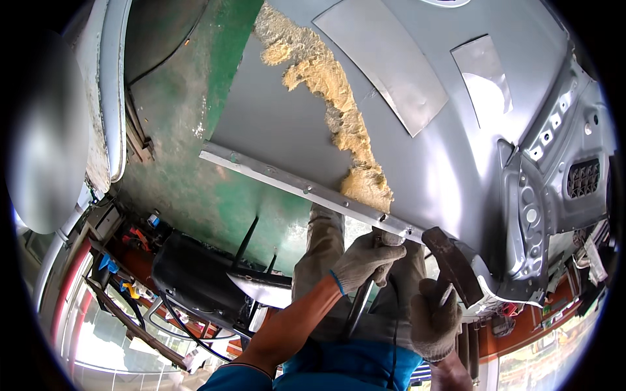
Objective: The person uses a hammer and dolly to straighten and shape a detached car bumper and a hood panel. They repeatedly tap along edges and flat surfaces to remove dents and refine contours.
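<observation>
A large grey sheet-metal panel lies before me, with a straight flanged strip along its near edge. My left hand, in a knitted work glove, is closed just under that flange around a grey metal tool. Only the tool's rounded end shows plainly, so its exact kind is unclear. A dark shaft runs below the hand. My right hand, also gloved, grips the handle of a hammer. Its long dark brown head is tilted beside the flange's right end.
Rough yellow foam runs across the panel. Two loose metal sheets lie on its surface. A pressed body frame borders the right. Black seat-like padding stands at lower left, above the green floor.
</observation>
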The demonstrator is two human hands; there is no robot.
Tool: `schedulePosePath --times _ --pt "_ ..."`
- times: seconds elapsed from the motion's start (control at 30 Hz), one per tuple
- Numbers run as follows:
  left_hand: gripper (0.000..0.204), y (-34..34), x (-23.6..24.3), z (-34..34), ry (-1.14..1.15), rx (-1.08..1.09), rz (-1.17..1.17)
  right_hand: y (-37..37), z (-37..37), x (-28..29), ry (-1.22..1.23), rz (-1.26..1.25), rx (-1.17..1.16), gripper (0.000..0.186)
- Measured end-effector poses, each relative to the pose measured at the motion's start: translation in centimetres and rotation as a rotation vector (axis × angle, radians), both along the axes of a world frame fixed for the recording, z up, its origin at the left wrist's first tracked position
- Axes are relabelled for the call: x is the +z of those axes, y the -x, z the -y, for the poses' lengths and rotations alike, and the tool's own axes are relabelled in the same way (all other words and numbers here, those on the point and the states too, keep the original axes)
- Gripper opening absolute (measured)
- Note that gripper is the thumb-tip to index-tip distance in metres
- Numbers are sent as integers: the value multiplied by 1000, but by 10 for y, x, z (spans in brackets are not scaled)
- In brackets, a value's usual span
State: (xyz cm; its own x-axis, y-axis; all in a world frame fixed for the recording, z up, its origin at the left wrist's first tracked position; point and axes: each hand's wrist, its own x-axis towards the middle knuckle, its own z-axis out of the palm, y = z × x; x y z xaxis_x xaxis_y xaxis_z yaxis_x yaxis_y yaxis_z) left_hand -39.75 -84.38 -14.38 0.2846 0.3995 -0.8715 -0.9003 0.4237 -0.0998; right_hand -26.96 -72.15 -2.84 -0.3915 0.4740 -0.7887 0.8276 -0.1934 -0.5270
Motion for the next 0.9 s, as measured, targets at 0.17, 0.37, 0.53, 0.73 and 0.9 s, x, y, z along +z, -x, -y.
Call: schedulePosePath --times 0.17,0.37,0.53,0.73,0.9 --pt "30 2 0 2 20 13 6 4 -10 -5 -44 -8 466 23" --pt "30 -9 -2 6 80 85 -80 8 -3 -11 -153 -21 370 17" --pt "29 -7 1 3 68 90 -43 -9 -4 7 -50 1 273 25" --pt "32 -18 4 -23 99 -39 95 -5 -20 35 243 220 -497 23" --pt "24 -37 5 -28 74 -82 101 -8 -25 36 251 256 -539 24"
